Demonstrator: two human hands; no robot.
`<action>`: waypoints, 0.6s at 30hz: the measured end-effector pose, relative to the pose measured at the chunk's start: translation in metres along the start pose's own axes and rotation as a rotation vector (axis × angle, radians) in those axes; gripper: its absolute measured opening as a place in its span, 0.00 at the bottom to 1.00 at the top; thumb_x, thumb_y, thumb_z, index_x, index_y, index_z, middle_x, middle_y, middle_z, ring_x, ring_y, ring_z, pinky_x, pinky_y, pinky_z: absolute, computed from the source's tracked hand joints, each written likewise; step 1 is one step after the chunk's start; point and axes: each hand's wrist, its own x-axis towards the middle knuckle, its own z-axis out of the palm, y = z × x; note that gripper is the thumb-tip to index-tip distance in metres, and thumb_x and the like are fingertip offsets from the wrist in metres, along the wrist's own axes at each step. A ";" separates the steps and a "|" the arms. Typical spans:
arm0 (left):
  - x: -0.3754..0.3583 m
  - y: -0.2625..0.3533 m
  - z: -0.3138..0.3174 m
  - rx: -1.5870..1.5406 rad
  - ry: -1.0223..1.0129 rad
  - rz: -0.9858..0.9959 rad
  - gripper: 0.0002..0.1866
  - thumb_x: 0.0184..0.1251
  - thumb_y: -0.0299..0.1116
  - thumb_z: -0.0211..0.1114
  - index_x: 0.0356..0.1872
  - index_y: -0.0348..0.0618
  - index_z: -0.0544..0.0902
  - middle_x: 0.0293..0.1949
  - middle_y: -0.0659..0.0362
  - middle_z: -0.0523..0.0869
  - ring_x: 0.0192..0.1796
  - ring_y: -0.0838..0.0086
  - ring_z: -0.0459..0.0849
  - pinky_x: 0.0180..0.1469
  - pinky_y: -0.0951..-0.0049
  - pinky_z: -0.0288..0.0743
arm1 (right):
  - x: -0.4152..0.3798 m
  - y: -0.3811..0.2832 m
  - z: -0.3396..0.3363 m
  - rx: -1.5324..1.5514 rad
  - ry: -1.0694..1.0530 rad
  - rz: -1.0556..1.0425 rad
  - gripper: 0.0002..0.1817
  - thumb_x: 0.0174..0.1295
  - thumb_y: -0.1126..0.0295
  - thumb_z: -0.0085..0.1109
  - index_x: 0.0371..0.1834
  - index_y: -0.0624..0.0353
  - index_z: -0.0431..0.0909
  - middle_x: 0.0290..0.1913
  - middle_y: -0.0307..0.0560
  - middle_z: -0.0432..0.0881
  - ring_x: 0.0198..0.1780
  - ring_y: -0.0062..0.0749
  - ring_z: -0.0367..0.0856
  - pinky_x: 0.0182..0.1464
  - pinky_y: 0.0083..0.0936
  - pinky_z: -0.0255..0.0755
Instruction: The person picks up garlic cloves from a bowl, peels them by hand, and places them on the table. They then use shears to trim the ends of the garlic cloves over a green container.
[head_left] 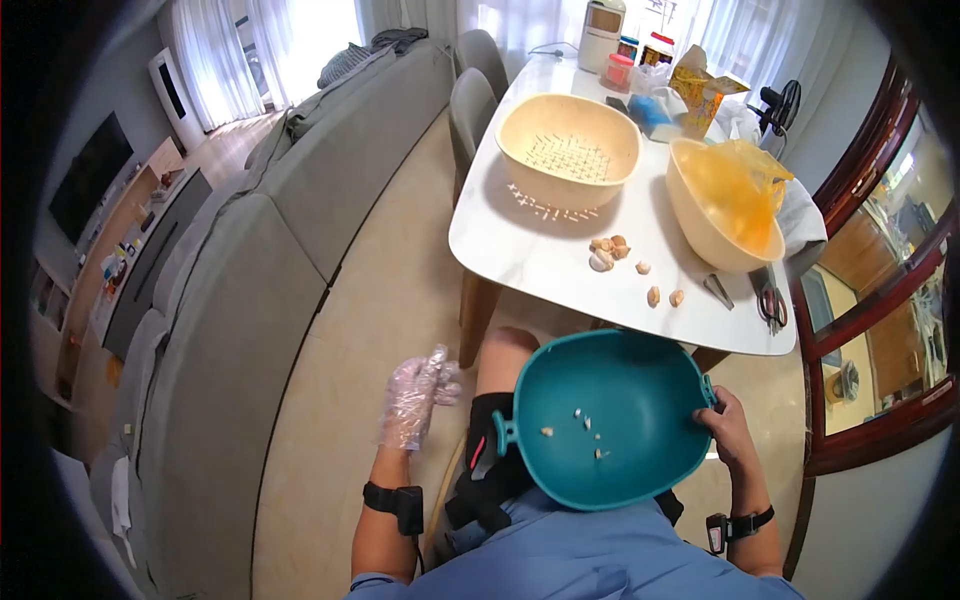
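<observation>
A teal basin point(620, 400) rests on my lap, with a few small pale pieces point(587, 424) scattered inside. My right hand point(730, 430), bare, grips the basin's right rim by its handle. To the left of the basin my left hand point(420, 398) is raised over the floor in a clear plastic glove. Its fingers look partly bent under the crinkled film, and whether they hold anything is not clear. Garlic bulbs point(602, 258) and loose cloves point(654, 296) lie on the white table point(560, 270) in front of me, near metal tweezers point(718, 291) and scissors point(771, 306).
A cream colander point(570, 180) and a cream bowl point(700, 215) holding an orange plastic bag point(735, 180) stand on the table. Jars point(618, 72), a box point(700, 92) and a small fan point(780, 103) are behind. A grey sofa point(230, 300) runs along the left.
</observation>
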 end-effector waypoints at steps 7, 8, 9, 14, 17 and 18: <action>0.044 0.082 -0.021 0.180 0.184 0.157 0.18 0.78 0.46 0.69 0.37 0.39 0.81 0.31 0.56 0.87 0.25 0.75 0.83 0.27 0.74 0.79 | 0.011 -0.050 0.031 -0.057 -0.137 0.067 0.17 0.54 0.75 0.68 0.48 0.61 0.80 0.33 0.34 0.78 0.31 0.18 0.74 0.36 0.18 0.70; 0.055 0.096 -0.020 0.231 0.182 0.166 0.18 0.79 0.46 0.69 0.37 0.40 0.81 0.31 0.56 0.86 0.25 0.76 0.83 0.27 0.75 0.78 | 0.023 -0.018 0.016 -0.057 -0.119 0.090 0.17 0.54 0.75 0.67 0.48 0.62 0.80 0.34 0.36 0.80 0.32 0.19 0.76 0.35 0.19 0.72; 0.068 0.110 -0.017 0.283 0.184 0.160 0.19 0.77 0.48 0.70 0.39 0.39 0.81 0.31 0.57 0.86 0.26 0.77 0.83 0.28 0.75 0.78 | 0.032 -0.007 0.011 -0.056 -0.101 0.111 0.16 0.54 0.76 0.67 0.48 0.62 0.80 0.35 0.37 0.81 0.32 0.21 0.77 0.35 0.21 0.74; 0.145 0.163 0.014 0.533 0.137 0.216 0.26 0.74 0.57 0.69 0.44 0.38 0.82 0.36 0.58 0.87 0.31 0.74 0.86 0.36 0.71 0.82 | 0.040 -0.003 -0.005 -0.098 -0.066 0.144 0.15 0.56 0.77 0.66 0.47 0.65 0.79 0.37 0.42 0.83 0.34 0.25 0.81 0.37 0.27 0.79; 0.209 0.182 0.036 0.633 0.021 0.140 0.31 0.73 0.58 0.70 0.53 0.35 0.82 0.42 0.56 0.88 0.37 0.75 0.86 0.41 0.71 0.83 | 0.038 0.006 -0.006 -0.088 -0.041 0.143 0.13 0.57 0.77 0.65 0.46 0.66 0.78 0.41 0.44 0.83 0.40 0.27 0.81 0.42 0.27 0.79; 0.231 0.185 0.045 0.768 0.079 0.187 0.36 0.71 0.61 0.70 0.58 0.33 0.80 0.46 0.54 0.87 0.40 0.75 0.86 0.42 0.70 0.83 | 0.037 0.008 -0.004 -0.078 -0.040 0.146 0.13 0.57 0.77 0.65 0.46 0.66 0.78 0.41 0.44 0.83 0.40 0.27 0.81 0.42 0.27 0.79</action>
